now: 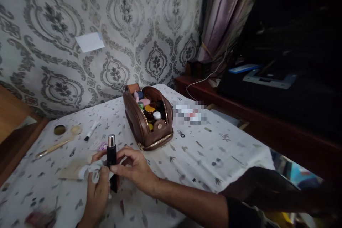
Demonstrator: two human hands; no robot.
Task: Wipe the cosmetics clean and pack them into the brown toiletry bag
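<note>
A black bottle (111,153) with a silver cap stands upright between my hands, over the patterned white cloth. My right hand (139,169) pinches its side with thumb and fingers. My left hand (97,188) is closed on a crumpled white wipe (96,169), which it presses against the bottle's lower part. Just left of the wipe lies a beige tube (71,171), partly hidden. Beyond my hands sits an open brown bag (136,121), filled with several small jars and bottles. A small white tube with a black cap (92,130) lies on the cloth.
At the left are a round dark lid (59,129), a round pale item (76,129) and a brush-like stick (55,148). A blurred reddish item (40,218) is at bottom left. A dark wooden desk (251,117) and a large black screen (288,42) stand right.
</note>
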